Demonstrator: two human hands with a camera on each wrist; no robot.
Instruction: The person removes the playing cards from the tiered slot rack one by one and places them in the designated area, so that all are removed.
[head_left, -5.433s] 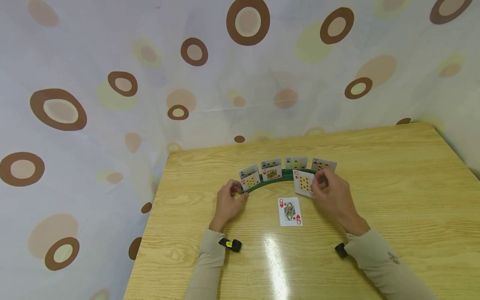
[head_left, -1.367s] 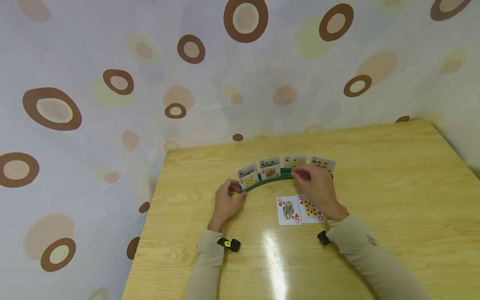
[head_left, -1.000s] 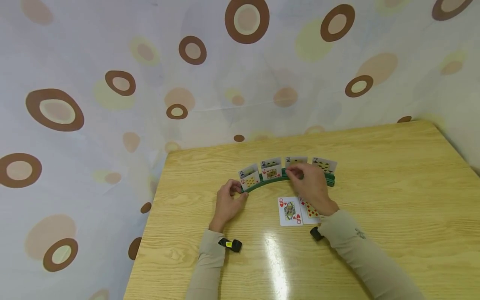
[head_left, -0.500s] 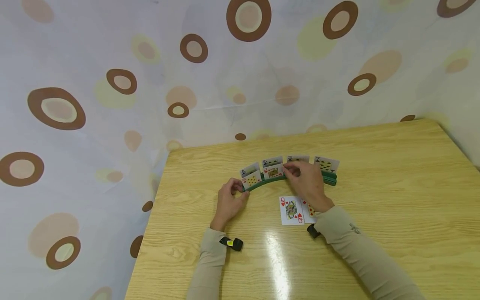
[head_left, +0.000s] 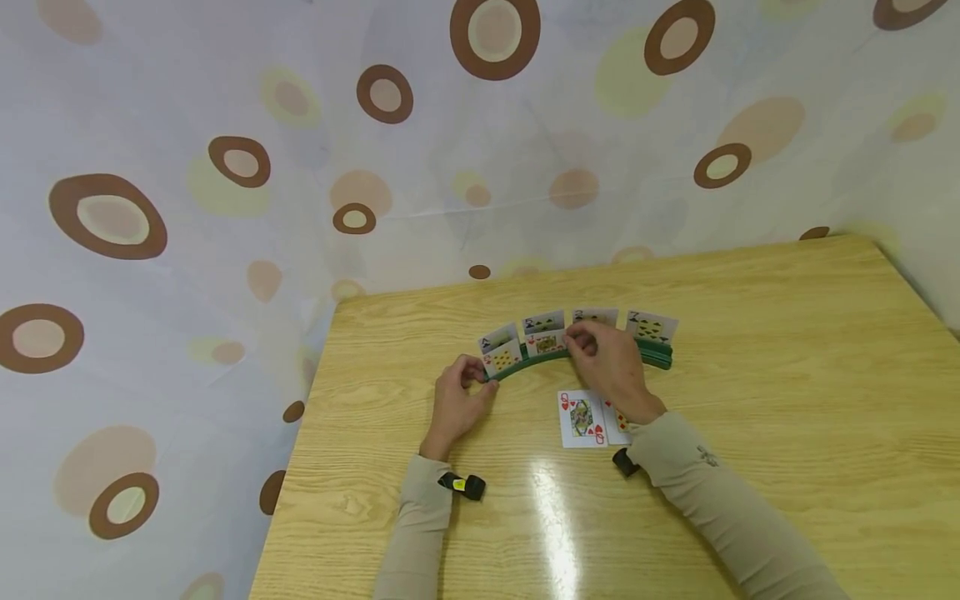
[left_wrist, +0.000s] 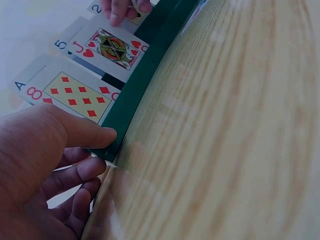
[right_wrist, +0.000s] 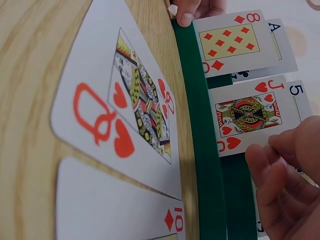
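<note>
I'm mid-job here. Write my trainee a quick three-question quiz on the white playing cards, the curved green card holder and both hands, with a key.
1. Which red-pipped white playing card lies flat on the yellowish wooden table beside the white, red-pipped ten of diamonds?
2. True or false: the bare left hand grips the right end of the curved green card holder.
3. Fill in: the bare right hand touches the edge of the white, upright ____ card in the holder's front row.

Key:
1. Queen of hearts.
2. False; it grips the left end.
3. Jack of hearts.
</note>
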